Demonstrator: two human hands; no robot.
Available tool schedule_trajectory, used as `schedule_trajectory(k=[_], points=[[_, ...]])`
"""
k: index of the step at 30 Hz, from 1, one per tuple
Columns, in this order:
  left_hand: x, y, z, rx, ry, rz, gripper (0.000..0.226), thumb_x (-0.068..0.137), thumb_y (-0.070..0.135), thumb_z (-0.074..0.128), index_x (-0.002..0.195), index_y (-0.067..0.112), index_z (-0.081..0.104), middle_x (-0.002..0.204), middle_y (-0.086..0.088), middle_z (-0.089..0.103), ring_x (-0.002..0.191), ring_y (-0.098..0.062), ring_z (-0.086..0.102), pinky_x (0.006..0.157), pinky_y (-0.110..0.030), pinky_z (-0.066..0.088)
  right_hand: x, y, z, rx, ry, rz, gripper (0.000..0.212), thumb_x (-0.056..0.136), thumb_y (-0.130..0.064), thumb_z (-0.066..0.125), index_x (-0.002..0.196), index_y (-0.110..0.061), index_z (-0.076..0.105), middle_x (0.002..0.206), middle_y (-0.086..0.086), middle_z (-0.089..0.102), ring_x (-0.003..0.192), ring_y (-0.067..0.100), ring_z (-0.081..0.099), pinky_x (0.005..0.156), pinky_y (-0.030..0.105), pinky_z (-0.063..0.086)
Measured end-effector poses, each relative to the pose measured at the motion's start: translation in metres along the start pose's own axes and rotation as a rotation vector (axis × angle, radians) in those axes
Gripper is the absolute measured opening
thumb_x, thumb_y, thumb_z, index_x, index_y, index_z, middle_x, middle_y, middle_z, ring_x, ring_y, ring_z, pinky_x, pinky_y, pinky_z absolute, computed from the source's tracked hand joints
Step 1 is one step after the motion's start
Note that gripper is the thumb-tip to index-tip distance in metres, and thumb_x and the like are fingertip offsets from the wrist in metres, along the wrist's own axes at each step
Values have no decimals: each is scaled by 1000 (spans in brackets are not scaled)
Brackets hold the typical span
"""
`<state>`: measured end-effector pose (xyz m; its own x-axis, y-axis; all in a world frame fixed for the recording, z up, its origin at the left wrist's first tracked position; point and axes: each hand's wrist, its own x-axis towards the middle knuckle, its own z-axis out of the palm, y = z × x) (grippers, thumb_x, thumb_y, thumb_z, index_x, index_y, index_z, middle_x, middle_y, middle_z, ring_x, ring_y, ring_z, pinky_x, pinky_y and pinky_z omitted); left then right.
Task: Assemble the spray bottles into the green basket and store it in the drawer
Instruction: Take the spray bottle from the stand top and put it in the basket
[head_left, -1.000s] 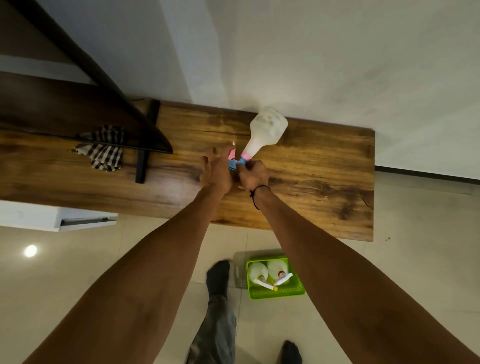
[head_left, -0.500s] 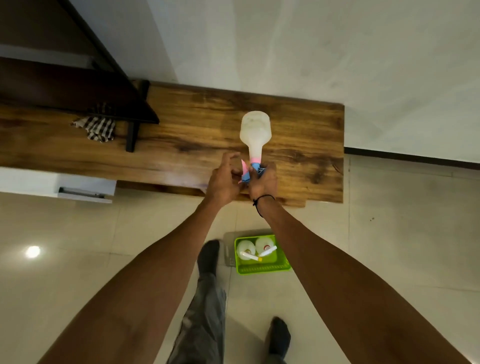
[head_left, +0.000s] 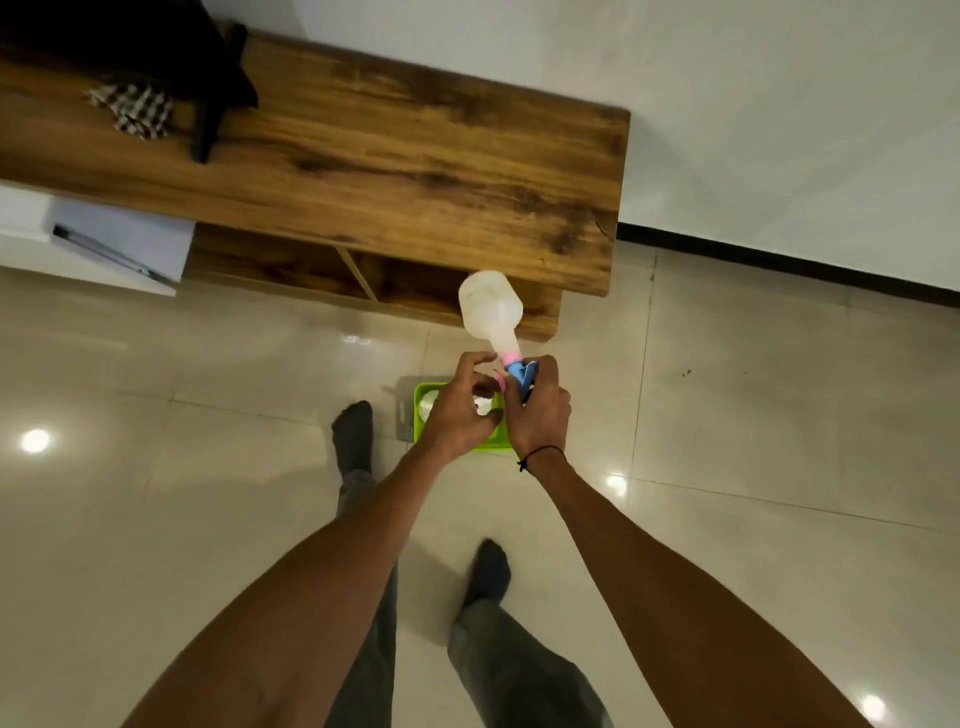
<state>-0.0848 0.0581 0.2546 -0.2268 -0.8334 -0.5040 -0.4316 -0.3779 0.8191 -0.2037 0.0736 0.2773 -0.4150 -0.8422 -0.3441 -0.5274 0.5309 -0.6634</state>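
one bottle (head_left: 491, 309) was held above the basket (head_left: 422, 401), right hand (head_left: 537, 410) in a closed grip on its blue sprayer (head_left: 522, 375); left hand (head_left: 460, 410) loosely curled beside it. two bottles sat in the basket.

no text, label, brand, number or sign can be read anywhere in view. the white spray bottle (head_left: 491, 306) shows a plain body with no print that can be made out, and its pink and blue spray head is likewise bare. the green basket (head_left: 422, 399) and the bottles in it are mostly hidden and carry no legible marking. the wooden bench (head_left: 415, 156) shows only grain, and the checked cloth (head_left: 136, 109) on it shows only its pattern.
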Motion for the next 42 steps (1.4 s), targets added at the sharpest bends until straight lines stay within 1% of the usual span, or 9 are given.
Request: schedule_trajectory(k=[3,8,12,19,24,31,35,39,42], points=[[-15,-20,29,-59,-24,-56,79,84,3,84,150,22,45,122,-4,71,114,-23,69,95,-41,63,-18,33,4,-21,8,60,26,101,-31,63,115,-13,50,96,9,68,83,34,66,71,42,55],[-19,-46,64,-193,-74,-191,73,89,-8,75,153,13,48,133,-21,66,122,-42,66,97,-60,60,-24,73,19,-43,20,153,27,100,-28,62,118,-12,50,102,13,69,91,37,67,80,48,58],[-14,-73,86,-192,-85,-212,72,90,-8,74,155,15,49,138,-17,65,124,-41,64,101,-57,59,-18,103,32,-117,-4,181,29,99,-29,64,118,-12,51,102,14,69,90,38,67,72,37,48],[0,-135,121,-165,-104,-198,85,84,-17,71,160,11,44,144,-17,64,124,-40,64,104,-55,56,5,161,73,-226,-56,192,34,97,-36,63,113,-7,56,102,20,70,91,44,68,76,44,54],[16,-174,140,-200,-118,-296,86,83,-17,71,159,16,47,136,-22,68,125,-41,66,103,-60,56,19,200,99,-231,-117,233,38,96,-37,65,115,-5,60,107,21,68,98,44,67,83,45,56],[39,-208,157,-232,-118,-382,82,87,-10,72,158,23,49,124,-25,72,119,-40,70,102,-57,58,45,235,126,-245,-204,214,40,95,-40,64,115,-5,63,114,20,65,108,40,59,79,33,38],[55,-213,158,-261,-131,-396,82,85,-12,69,157,24,51,119,-27,75,112,-35,72,104,-50,58,62,240,137,-259,-229,234,43,93,-40,66,116,-4,65,116,22,65,110,41,60,84,38,47],[59,-213,153,-266,-158,-430,73,86,-7,67,150,26,57,89,-10,77,90,-18,64,84,-34,45,67,239,144,-292,-253,263,48,93,-42,66,123,-5,63,122,22,61,113,42,62,94,42,51],[62,-209,145,-291,-162,-458,49,86,2,64,125,32,67,76,1,69,82,-17,58,74,-31,44,71,236,150,-297,-272,275,50,93,-42,66,125,-3,61,124,21,61,112,42,63,94,43,52]])
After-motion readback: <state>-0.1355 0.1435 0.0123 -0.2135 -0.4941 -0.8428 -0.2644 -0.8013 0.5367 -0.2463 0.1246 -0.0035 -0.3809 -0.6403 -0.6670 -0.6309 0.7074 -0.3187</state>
